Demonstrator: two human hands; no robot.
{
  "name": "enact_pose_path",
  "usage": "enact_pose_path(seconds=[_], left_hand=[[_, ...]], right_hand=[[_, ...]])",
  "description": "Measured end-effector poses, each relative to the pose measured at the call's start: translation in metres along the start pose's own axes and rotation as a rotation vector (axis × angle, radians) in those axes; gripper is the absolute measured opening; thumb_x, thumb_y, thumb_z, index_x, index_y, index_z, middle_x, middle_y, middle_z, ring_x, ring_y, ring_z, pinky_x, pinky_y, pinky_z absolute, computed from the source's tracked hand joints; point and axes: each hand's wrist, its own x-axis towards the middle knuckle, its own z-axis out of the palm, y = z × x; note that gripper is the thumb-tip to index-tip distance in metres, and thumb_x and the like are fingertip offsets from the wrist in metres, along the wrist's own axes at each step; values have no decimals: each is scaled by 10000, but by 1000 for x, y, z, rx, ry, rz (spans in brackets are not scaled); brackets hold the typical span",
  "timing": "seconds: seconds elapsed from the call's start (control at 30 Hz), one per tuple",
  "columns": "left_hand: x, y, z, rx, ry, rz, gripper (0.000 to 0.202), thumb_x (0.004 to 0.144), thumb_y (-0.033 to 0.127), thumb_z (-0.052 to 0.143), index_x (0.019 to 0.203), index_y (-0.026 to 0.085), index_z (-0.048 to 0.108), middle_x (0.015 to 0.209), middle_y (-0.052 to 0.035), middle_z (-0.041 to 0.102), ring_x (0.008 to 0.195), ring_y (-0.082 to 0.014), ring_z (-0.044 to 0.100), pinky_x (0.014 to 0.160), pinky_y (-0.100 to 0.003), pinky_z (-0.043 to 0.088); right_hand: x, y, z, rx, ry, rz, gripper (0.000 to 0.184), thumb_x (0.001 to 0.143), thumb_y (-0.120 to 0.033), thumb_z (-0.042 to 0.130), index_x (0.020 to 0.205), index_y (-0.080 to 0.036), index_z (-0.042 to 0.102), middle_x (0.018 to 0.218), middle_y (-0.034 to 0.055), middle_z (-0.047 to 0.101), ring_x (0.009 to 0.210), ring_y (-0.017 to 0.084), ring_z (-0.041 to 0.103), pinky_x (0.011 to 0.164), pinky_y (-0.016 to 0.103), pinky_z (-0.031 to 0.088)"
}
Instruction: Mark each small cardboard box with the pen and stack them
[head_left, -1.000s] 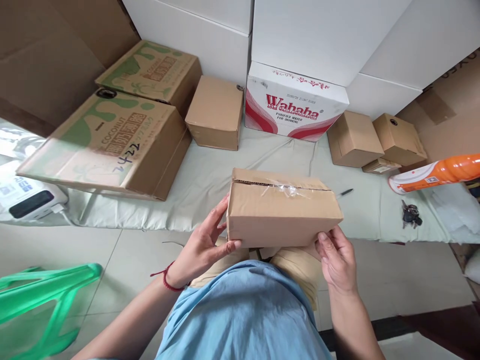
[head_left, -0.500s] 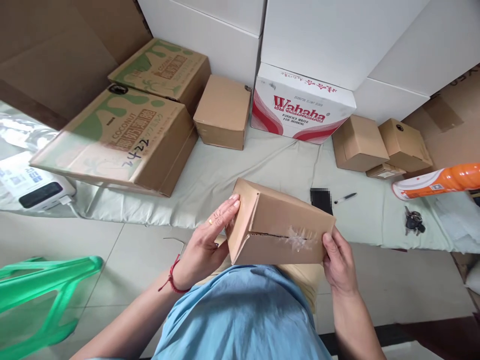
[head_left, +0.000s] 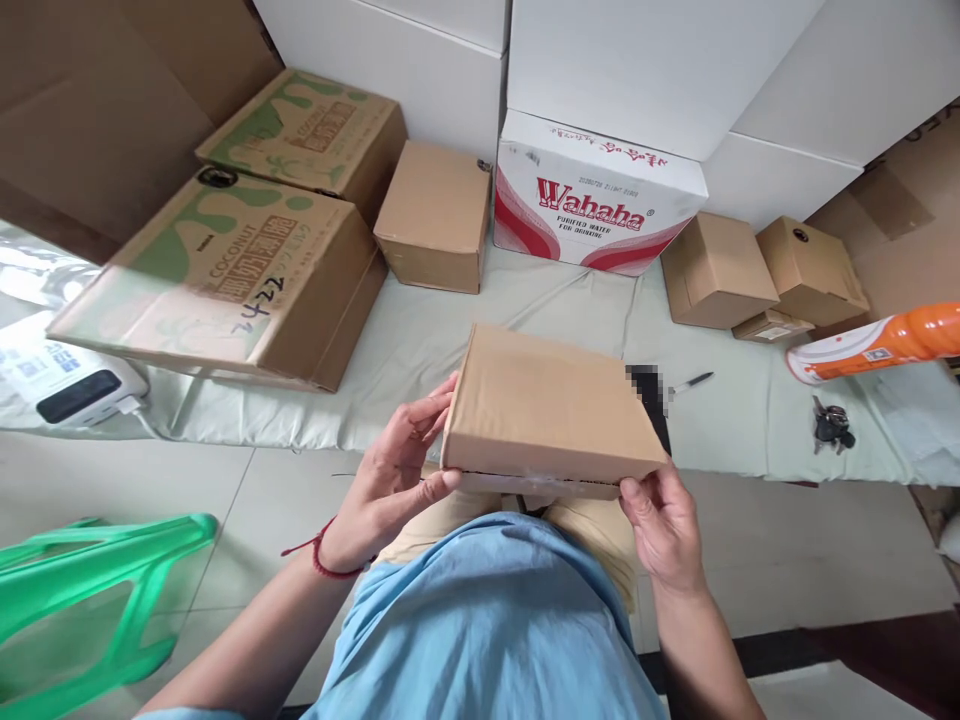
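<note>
A small brown cardboard box [head_left: 544, 405] is held over my lap, its plain side facing up and its taped seam turned down toward me. My left hand [head_left: 394, 480] grips its left end, fingers curled round the edge. My right hand [head_left: 660, 525] holds the lower right corner with thumb and fingers closed on it. Behind the box lies a pale green cloth [head_left: 450, 340] on the floor, with a black pen [head_left: 691, 381] just past the box's right end.
Two coconut cartons [head_left: 225, 270] lie at left, a brown box [head_left: 435, 215] and a Wahaha water carton [head_left: 592, 200] behind, two small boxes [head_left: 716, 270] at right. An orange and white bottle [head_left: 877, 345], keys [head_left: 831, 425], a green plastic stool [head_left: 90, 590] and a white device [head_left: 67, 385] sit around.
The box has been rolled toward me in both hands: the taped seam went from the top face to the front, then underneath, leaving a plain face up.
</note>
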Motion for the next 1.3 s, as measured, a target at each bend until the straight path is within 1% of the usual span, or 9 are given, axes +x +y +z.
enact_pose_path(seconds=[0.07, 0.13, 0.27, 0.47, 0.67, 0.87, 1.13, 1.23, 1.3], left_hand=[[-1, -1, 1, -1, 14, -8, 592, 868, 311, 927, 1421, 350, 720, 1725, -86, 530, 1696, -369, 342, 1385, -566, 332], [-1, -3, 3, -9, 31, -18, 565, 858, 277, 928, 1384, 340, 731, 1705, -86, 551, 1699, -350, 336, 1390, -556, 321], [0, -5, 8, -106, 40, -66, 519, 837, 260, 919, 1320, 334, 745, 1659, -69, 585, 1615, -323, 459, 1329, -489, 408], [6, -10, 5, -282, 149, -164, 453, 860, 517, 851, 1226, 265, 763, 1202, -68, 741, 1093, -246, 683, 879, -330, 585], [11, -12, 2, -196, 202, -199, 441, 791, 283, 954, 1165, 274, 719, 996, 7, 689, 917, -145, 636, 779, -221, 544], [9, -16, 1, -197, 225, -168, 469, 763, 291, 984, 1139, 267, 704, 1025, 0, 720, 920, -143, 659, 769, -210, 570], [16, -24, -6, -269, 239, -134, 506, 693, 220, 1004, 1097, 263, 702, 1063, -8, 727, 934, -145, 691, 755, -206, 581], [15, -28, -9, -256, 250, -94, 489, 719, 198, 989, 1112, 271, 708, 1012, 6, 722, 891, -131, 695, 748, -201, 581], [11, -31, -9, -177, 273, 5, 478, 753, 168, 974, 1141, 285, 720, 1015, 16, 734, 906, -120, 709, 773, -190, 585]], right_hand=[[2, 1, 1, 26, 7, -11, 640, 909, -461, 886, 1501, -345, 671, 926, -6, 776, 605, 119, 529, 546, 256, 409], [4, 2, 0, 39, 27, -17, 644, 894, -432, 904, 1493, -362, 680, 971, -1, 797, 634, 124, 562, 580, 266, 441], [7, 6, -3, 56, 55, -43, 636, 883, -398, 917, 1481, -398, 701, 1278, 43, 826, 1068, 219, 772, 951, 364, 606], [-2, -1, 0, -200, -28, -273, 613, 917, -275, 868, 1491, -423, 713, 1679, 30, 594, 1523, 320, 617, 1210, 485, 578], [-8, -24, 20, -463, -74, -525, 707, 922, -132, 808, 1527, -468, 668, 1661, 6, 590, 1519, 352, 615, 1049, 440, 702], [1, -25, 18, -540, -176, -719, 816, 981, -40, 669, 1686, -408, 483, 1750, 38, 479, 1571, 312, 553, 999, 363, 722], [-12, -40, 23, -583, -327, -799, 814, 991, -52, 604, 1735, -326, 421, 1839, 57, 310, 1646, 332, 444, 1178, 441, 629], [-18, -39, 28, -535, -319, -755, 756, 1004, -71, 608, 1700, -339, 486, 1819, 77, 363, 1478, 320, 660, 986, 375, 705], [-19, -34, 29, -389, -244, -588, 635, 1043, -155, 618, 1647, -337, 554, 1767, 127, 466, 1104, 245, 834, 691, 290, 681]])
